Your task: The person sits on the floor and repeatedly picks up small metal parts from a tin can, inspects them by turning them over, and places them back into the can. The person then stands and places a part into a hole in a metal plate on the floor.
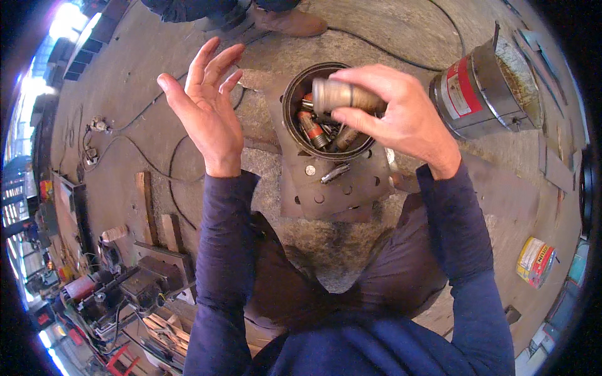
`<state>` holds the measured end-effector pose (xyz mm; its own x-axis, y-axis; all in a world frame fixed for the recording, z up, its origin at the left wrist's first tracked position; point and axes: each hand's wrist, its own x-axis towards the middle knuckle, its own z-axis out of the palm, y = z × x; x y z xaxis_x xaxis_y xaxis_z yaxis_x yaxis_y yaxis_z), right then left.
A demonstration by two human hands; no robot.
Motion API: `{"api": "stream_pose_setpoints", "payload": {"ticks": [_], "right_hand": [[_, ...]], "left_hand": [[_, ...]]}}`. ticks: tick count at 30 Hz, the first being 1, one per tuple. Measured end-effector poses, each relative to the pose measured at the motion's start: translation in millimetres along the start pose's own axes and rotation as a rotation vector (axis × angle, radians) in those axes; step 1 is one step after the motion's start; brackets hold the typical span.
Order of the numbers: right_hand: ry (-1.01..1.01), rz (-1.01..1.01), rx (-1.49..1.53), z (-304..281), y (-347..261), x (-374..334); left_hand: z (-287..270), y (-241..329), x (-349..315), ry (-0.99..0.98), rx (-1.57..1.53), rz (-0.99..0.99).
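My right hand grips a brass-coloured metal cylinder with a ridged end, held sideways over a round dark pot. Slight blur softens the cylinder's outline. Inside the pot lie several metal cylinders, one of them with an orange band; the cylinder and my hand hide part of the contents. To the left of the pot my left hand is raised, palm up, fingers spread and holding nothing. The pot stands on flat metal sheets, where a small fluted metal piece and a pale round disc also lie.
A dented metal drum with a red and white label stands at the right. Farther down lies a yellow and red bag. Black cable snakes over the floor. Another person's boot is beyond the pot; machinery and wood occupy the lower left.
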<state>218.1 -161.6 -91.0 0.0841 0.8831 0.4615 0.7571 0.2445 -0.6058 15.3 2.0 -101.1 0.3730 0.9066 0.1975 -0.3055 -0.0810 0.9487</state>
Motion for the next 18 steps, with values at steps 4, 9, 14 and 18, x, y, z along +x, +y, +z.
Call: {"api": "stream_pose_setpoints", "payload": {"ticks": [4,9,14,18], "right_hand": [[-0.074,0.153,0.012,-5,-3,2],[-0.033,0.247,0.064,10,10,7],[-0.326,0.043,-0.241,73,41,8],[-0.450,0.196,-0.457,110,51,16]], "left_hand": [[-16,-11,-1,0.085,-0.062,-0.141],[-21,-18,2,0.109,-0.024,-0.183],[-18,-24,1,0.107,0.053,-0.259],[-25,-38,4,0.076,0.150,-0.288]]}}
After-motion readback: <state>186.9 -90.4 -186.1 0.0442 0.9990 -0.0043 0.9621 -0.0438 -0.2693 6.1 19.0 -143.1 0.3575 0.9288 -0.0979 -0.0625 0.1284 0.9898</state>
